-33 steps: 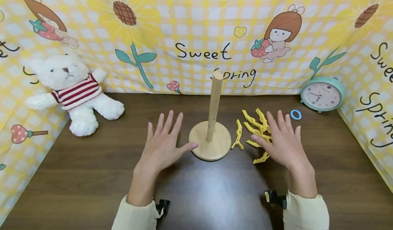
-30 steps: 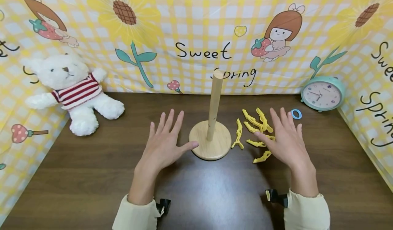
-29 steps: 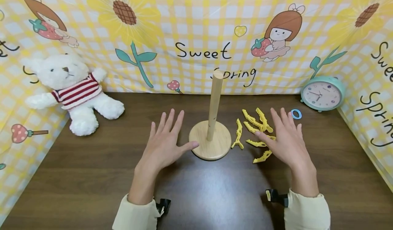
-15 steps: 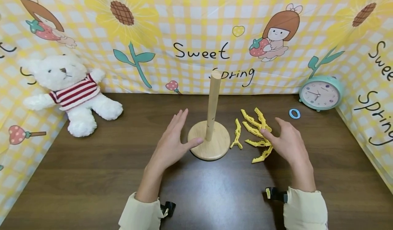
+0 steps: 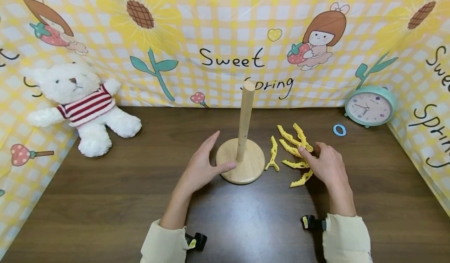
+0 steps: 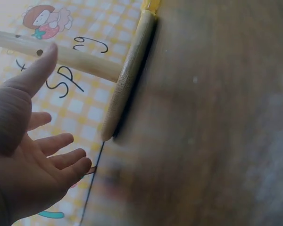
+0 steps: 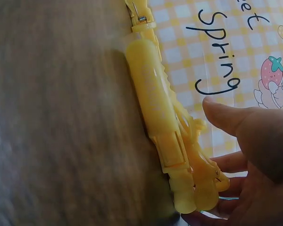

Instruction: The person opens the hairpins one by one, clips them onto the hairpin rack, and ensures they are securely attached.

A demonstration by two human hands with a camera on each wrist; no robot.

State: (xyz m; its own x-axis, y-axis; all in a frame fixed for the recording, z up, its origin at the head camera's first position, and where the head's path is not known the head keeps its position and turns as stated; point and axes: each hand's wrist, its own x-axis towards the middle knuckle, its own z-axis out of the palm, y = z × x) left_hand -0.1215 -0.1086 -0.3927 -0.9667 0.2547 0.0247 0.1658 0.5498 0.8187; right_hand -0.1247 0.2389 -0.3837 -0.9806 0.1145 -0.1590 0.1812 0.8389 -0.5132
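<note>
Cream-sleeved right hand (image 5: 329, 165): thumb and bent fingers apart, at the near-right edge of several yellow toothed plastic clips (image 5: 290, 148), which fan out from its 8 to 10 o'clock. Contact with the nearest clip: cannot tell. Cream-sleeved left hand (image 5: 202, 169): thumb well apart from fingers, nothing held, at 9 o'clock of a pale round-based wooden stand (image 5: 247, 114), post upright. Thumb overlaps the base's rim in head view; touch not determinable.

Lone yellow clip (image 5: 273, 153): 3 o'clock of the stand, lower end just beside the rim; narrow gap on to the other clips. Widest room for moving: brown wood-grain table (image 5: 105, 200), 6 to 8 o'clock of the stand.

Farther out, from the right hand: light-blue oval ring (image 5: 334, 129), past 12 o'clock; mint-green round alarm clock (image 5: 368, 107), 1 o'clock. White plush bear in striped shirt (image 5: 92, 107): toward 10 o'clock of the stand, at the table's left edge. Far edge, 12 o'clock: yellow-and-white checked cloth (image 5: 225, 29).
</note>
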